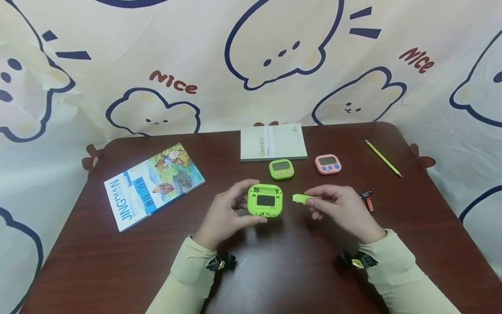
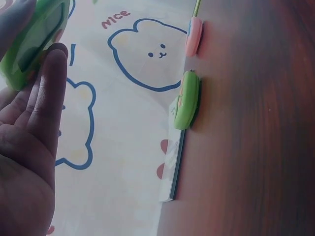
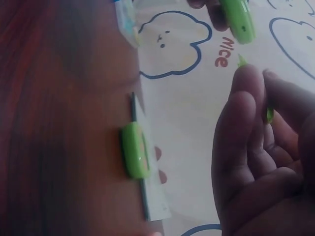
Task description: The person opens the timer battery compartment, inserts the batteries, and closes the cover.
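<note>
left hand (image 1: 229, 213): fingers gripped green device (image 1: 265, 200) above counter (image 1: 98, 270) | right hand (image 1: 341, 207): fingers pinched slim green piece (image 1: 300, 199), near device, apart | two batteries (image 1: 370, 205) lay beside right hand | pink timer (image 1: 327, 164), notebook (image 1: 286, 140) lay farther back

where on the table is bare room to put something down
Bare table: in front, between the sleeves; left, between book and left sleeve; back, between book and notebook; right, beyond the batteries and below the pencil. Crowded: the middle, where the left hand holds a green device and the right hand a green piece, with two more devices behind.
</note>
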{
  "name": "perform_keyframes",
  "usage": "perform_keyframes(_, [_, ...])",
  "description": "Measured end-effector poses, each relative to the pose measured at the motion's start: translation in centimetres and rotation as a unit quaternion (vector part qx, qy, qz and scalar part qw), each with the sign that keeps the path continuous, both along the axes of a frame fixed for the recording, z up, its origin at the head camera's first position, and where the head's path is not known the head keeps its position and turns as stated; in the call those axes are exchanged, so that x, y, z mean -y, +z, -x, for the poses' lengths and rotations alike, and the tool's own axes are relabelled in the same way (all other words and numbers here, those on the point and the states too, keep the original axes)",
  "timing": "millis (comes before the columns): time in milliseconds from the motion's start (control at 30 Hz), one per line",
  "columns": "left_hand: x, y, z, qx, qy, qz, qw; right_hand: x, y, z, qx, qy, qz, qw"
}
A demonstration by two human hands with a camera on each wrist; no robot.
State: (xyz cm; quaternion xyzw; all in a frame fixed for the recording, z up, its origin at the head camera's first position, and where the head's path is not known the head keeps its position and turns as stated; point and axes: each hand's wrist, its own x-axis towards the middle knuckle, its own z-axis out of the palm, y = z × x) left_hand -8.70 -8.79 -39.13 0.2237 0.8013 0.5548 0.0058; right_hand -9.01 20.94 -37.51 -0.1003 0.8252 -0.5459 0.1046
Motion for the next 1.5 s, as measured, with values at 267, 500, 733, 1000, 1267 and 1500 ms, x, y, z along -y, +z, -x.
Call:
perform_keyframes(267, [0.1, 0.2, 0.1, -0.001, 0.003, -0.003, 1.0000, -0.9, -0.9, -0.4, -0.003, 0.026, -0.030, 0.999])
perform_keyframes(500, [0.1, 0.5, 0.1, -0.001, 0.004, -0.001, 1.0000, -1.7, -1.7, -0.3, -0.011, 0.040, -0.074, 0.996])
perform_keyframes(733, [0.2, 0.5, 0.1, -0.010, 0.008, 0.008, 0.9999, -2.3, -3.9, 0.4, -0.080, 0.072, -0.106, 0.989])
perform_keyframes(1000, [0.4, 0.3, 0.1, -0.024, 0.009, 0.017, 0.9995, -3.0, -5.5, 1.1, -0.066, 0.071, -0.146, 0.984])
perform_keyframes(1267, [0.5, 0.2, 0.0, -0.028, 0.010, 0.021, 0.9993, -3.1, -6.4, 1.3, -0.081, 0.072, -0.198, 0.974])
perform_keyframes(1500, [0.6, 0.4, -0.1, -0.030, 0.010, 0.019, 0.9993, -2.8, -6.1, 1.5, -0.096, 0.085, -0.242, 0.962])
